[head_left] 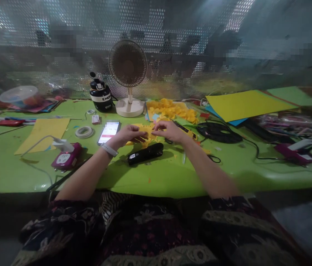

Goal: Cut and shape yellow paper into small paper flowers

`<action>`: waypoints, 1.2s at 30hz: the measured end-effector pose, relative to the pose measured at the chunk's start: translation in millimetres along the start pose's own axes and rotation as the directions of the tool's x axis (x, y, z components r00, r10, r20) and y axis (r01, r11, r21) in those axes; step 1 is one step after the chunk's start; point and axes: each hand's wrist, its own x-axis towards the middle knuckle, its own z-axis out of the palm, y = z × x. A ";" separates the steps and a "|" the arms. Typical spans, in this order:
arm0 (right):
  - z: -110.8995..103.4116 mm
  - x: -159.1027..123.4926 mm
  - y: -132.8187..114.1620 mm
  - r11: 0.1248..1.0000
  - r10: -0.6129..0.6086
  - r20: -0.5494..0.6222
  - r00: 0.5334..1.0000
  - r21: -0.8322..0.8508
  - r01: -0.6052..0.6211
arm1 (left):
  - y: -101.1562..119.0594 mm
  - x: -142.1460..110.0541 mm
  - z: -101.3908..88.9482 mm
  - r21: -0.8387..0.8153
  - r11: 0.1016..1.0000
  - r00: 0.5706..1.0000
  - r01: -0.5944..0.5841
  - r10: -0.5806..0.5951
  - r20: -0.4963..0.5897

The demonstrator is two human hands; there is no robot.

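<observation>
We have both hands over a small cluster of yellow paper petals (pixel 151 136) in front of the white desk fan (pixel 128 63), and they hide much of it. Our left hand (pixel 132 136) is partly closed, fingers curled at the cluster's left side; whether it grips a piece we cannot tell, because the fingertips blur into the yellow. Our right hand (pixel 169 131) has its thumb and fingers drawn together at the other side, as if pinching; any piece between them is too small to make out.

Only part of the yellow-and-black tool (pixel 186 130) shows, beyond our right hand and forward of the fan to its right. The phone (pixel 109 133), left and forward of the fan, has a pixelated upper screen. We cannot identify the black cylindrical object (pixel 146 153) lying nearer us than the cluster. Right of the fan, the large yellow sheet (pixel 247 105) covers part of the stacked papers, and a heap of orange-yellow paper petals (pixel 169 109) sits just beside the fan's base. The perforated screen (pixel 178 44) behind the fan is blurred.

The front edge of the green tabletop (pixel 150 181) runs beneath our forearms. Bare green shows between the black cylindrical object and that edge. The phone and black bottle (pixel 102 98) bound the room to the fan's left; the black disc (pixel 222 133) and its cable lie to its right.
</observation>
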 end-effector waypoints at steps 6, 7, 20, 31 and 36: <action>5.7 -7.0 -6.3 0.974 0.103 -0.072 0.992 0.210 -0.086 | -1.9 -2.4 10.3 -0.018 0.989 0.983 -0.146 0.143 -0.112; 6.7 -8.3 -8.1 0.966 0.117 -0.036 0.993 0.236 -0.105 | -1.8 -3.1 12.1 -0.011 0.987 0.980 -0.163 0.161 -0.117; 12.0 -14.2 -24.0 0.900 0.182 0.070 0.981 0.391 -0.195 | 1.2 -5.3 20.1 -0.057 0.989 0.985 -0.136 0.129 -0.112; 3.2 -10.7 -14.6 0.919 0.152 0.162 0.975 0.340 -0.200 | 3.9 -4.9 18.0 -0.068 0.995 0.994 -0.077 0.070 -0.087; -8.9 -11.9 -9.4 0.914 0.159 0.138 0.978 0.354 -0.198 | 6.4 -3.1 14.6 -0.110 0.992 0.988 -0.061 0.045 -0.148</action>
